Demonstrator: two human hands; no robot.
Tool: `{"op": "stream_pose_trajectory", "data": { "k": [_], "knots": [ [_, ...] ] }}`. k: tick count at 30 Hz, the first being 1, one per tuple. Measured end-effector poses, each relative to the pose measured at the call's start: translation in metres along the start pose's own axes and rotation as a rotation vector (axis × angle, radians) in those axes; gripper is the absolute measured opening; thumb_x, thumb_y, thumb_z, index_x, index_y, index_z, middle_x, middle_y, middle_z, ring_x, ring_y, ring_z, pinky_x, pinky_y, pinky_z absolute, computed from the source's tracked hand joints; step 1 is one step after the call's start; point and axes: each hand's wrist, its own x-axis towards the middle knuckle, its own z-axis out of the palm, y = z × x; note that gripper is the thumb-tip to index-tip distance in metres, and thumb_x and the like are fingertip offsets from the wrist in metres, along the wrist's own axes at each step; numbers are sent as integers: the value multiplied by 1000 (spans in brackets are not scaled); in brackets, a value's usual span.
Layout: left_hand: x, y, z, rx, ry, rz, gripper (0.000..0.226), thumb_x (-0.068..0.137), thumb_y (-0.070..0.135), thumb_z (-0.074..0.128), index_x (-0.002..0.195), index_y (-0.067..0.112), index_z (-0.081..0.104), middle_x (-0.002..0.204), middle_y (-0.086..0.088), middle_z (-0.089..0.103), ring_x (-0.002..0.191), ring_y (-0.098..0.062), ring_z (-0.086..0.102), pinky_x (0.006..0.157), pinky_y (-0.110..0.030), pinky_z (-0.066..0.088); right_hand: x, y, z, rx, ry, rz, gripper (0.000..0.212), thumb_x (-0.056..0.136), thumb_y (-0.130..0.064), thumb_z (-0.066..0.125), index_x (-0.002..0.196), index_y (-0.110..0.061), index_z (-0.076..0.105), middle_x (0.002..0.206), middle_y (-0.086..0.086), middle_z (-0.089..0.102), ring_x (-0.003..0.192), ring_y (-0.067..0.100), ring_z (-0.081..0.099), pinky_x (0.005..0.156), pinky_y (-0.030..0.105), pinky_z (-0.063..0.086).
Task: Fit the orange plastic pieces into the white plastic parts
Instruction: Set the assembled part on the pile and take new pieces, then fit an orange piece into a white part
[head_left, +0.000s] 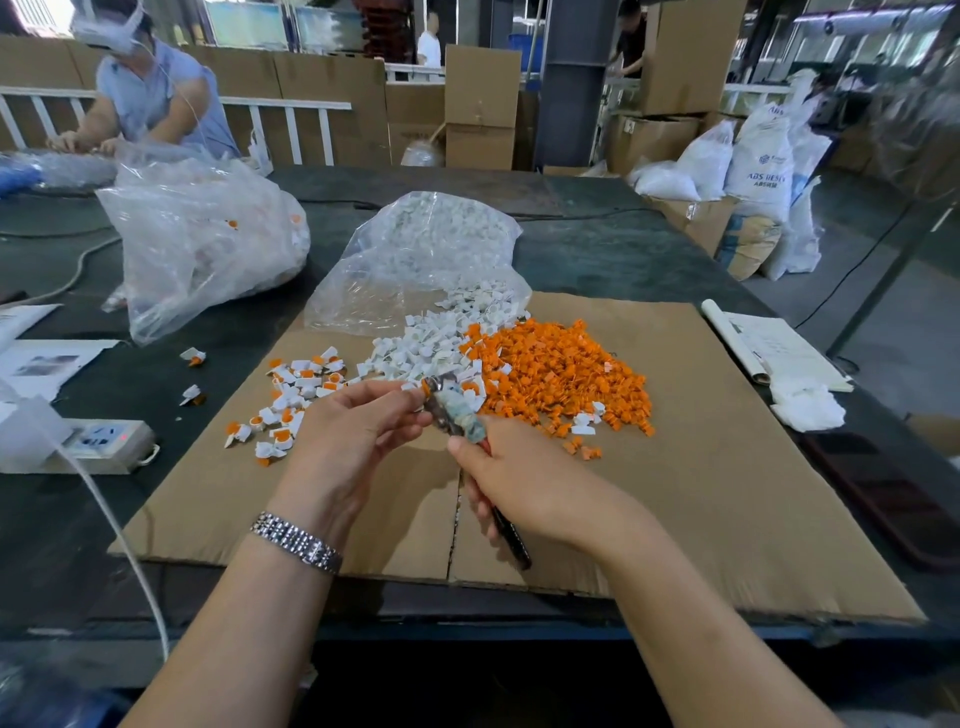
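Note:
A heap of orange plastic pieces (561, 374) lies on a cardboard sheet (701, 467), touching a heap of white plastic parts (426, 348) on its left. Further left, several white parts with orange pieces fitted (296, 395) are scattered. My right hand (519, 478) grips a pair of pliers (452, 410), its dark handle sticking out below the palm. My left hand (353, 426) pinches a small piece at the pliers' jaws; the piece itself is mostly hidden by fingers.
An open clear bag of white parts (415, 260) lies behind the heaps, and a fuller bag (197, 239) sits at the left. A power strip (98, 441) and white cable lie on the left, papers (779, 353) on the right. Another person works at the far left.

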Motion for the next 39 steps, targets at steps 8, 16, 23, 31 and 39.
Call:
{"op": "stream_pose_trajectory", "data": {
  "k": [8,16,23,31,39],
  "knots": [
    [-2,-2,0,-8,22,-28,12,83,0,77,93,-3,73,87,-18,78,73,-19,75,62,-20,58,5,5,18,-21,135,8,32,105,-42,42,84,-19,49,69,7,58,51,21,58,63,49,60],
    [0,-9,-10,22,76,-12,15,89,9,75,100,0,74,83,-12,77,78,-21,76,66,-23,60,15,22,-6,-133,72,54,32,100,-60,40,87,-32,45,81,-9,55,63,4,50,54,18,40],
    [12,0,-51,510,521,167,4,89,15,77,90,19,77,83,-1,76,79,-16,73,69,-31,56,17,63,-13,-504,416,341,58,96,-62,43,134,-19,45,135,11,46,127,32,44,108,55,34],
    [28,-7,-52,960,467,461,13,94,13,68,103,20,75,108,2,72,84,-4,60,75,-23,46,18,89,-3,-745,631,397,60,97,-61,44,136,-16,42,125,11,46,116,30,44,96,46,34],
    [44,-33,-18,1356,191,451,17,97,19,67,112,16,74,107,-3,64,88,-15,55,80,-28,47,27,97,-7,-758,625,442,67,97,-67,37,139,-15,41,131,13,44,121,31,41,96,49,37]
  ]
}}
